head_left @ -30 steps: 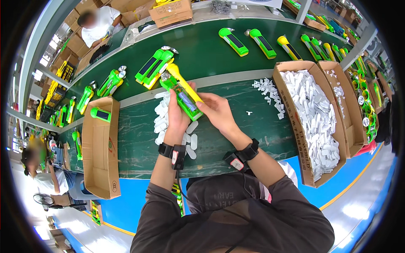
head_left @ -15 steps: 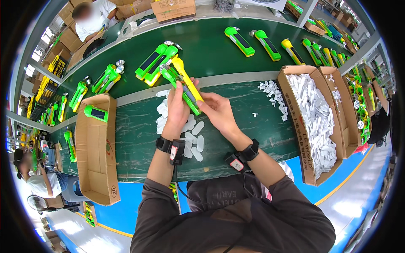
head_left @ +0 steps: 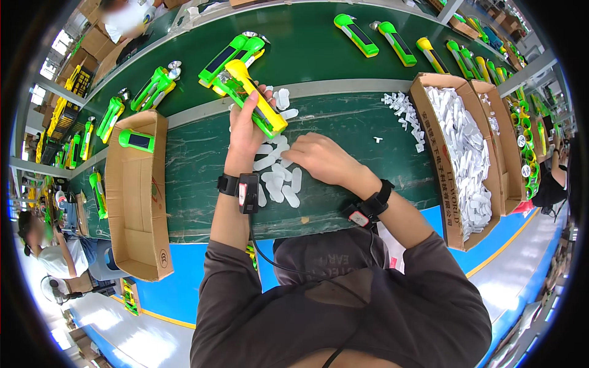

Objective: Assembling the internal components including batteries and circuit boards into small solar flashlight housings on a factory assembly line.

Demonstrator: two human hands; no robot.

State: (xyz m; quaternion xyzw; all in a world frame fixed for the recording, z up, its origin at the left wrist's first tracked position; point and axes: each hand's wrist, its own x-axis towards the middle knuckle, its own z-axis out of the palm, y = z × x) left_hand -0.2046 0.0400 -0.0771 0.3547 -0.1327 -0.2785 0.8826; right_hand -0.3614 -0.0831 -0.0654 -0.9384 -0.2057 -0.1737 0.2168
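Technician: In the head view, where is the workpiece?

Instructor: The green-and-yellow plastic torch (head_left: 264,111) is tilted over the far part of the heap of flat white oval plastic strips (head_left: 290,196).

Technician: State of each hand?

Instructor: The left hand (head_left: 245,130) is wrapped around the torch. The right hand (head_left: 323,161) is at the heap's right edge, fingers curled together; whether they pinch a strip cannot be told.

Technician: What lies around the heap?

Instructor: To its left, a long brown cardboard tray (head_left: 132,224) containing a green torch with a dark panel (head_left: 137,140). To its right, loose small white plastic pieces (head_left: 405,115); farther right, a brown cardboard box of white strips (head_left: 446,190).

Technician: Recommended handling?

Instructor: In my judgement, keep the torch steady in the left hand. Separate overlapping strips with a fingertip, then grip only one, by its edges.
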